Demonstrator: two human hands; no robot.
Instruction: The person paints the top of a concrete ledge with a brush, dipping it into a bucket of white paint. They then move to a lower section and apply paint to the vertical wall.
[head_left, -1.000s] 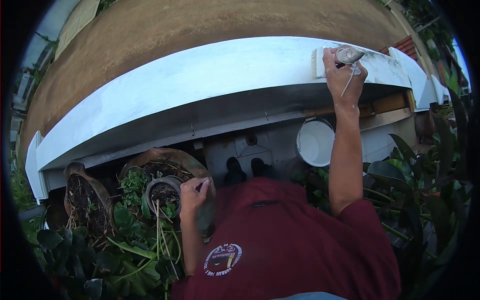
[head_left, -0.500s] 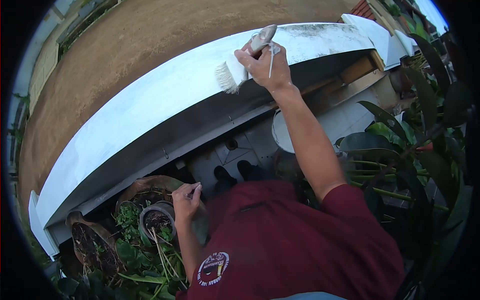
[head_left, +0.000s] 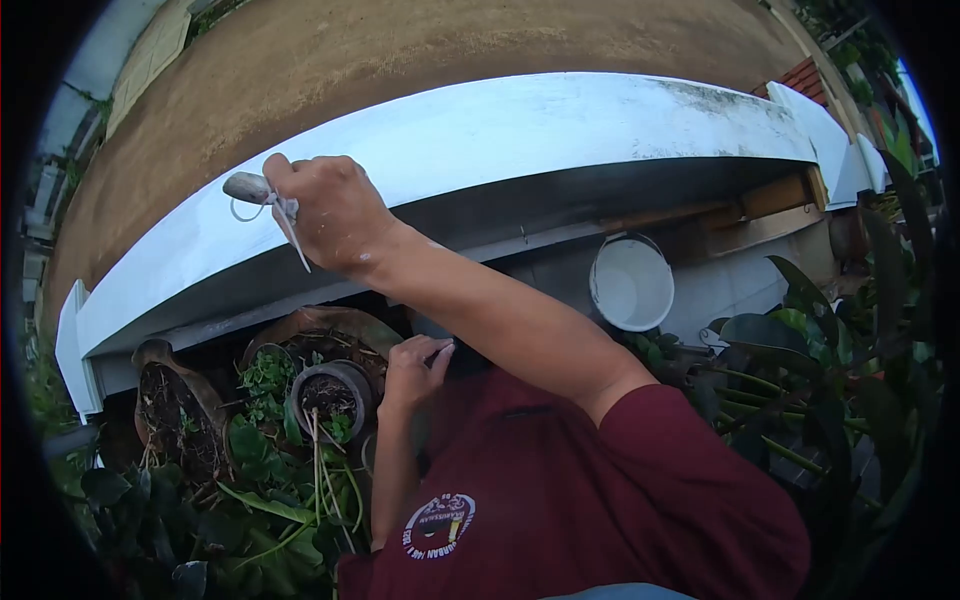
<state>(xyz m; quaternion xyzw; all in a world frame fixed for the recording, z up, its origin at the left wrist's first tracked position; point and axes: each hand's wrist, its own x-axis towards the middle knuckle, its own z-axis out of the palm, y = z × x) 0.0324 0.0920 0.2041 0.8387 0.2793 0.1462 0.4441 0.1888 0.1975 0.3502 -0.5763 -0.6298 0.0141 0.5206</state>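
My right hand (head_left: 332, 212) is closed around a paintbrush (head_left: 247, 187) over the left part of a curved white wall top (head_left: 480, 130). Only the butt of the handle and a white tie looped on it show; the hand hides the bristles. Specks of white paint dot the hand and wrist. Close to my body, my left hand (head_left: 412, 372) is loosely bent with thumb and fingers apart, holding nothing. It is near a round grey plant pot (head_left: 372, 385).
A white bucket (head_left: 632, 285) with pale contents stands below the wall. Large clay planters (head_left: 180, 400) and leafy plants lie at the lower left. Dark broad leaves (head_left: 770, 335) crowd the right side. Brown ground (head_left: 420, 50) lies beyond the wall, whose right end has dark stains.
My right hand has swept left along the wall with the paintbrush, turning so its bristles are no longer visible. The bucket has come fully into view. My left hand has barely shifted.
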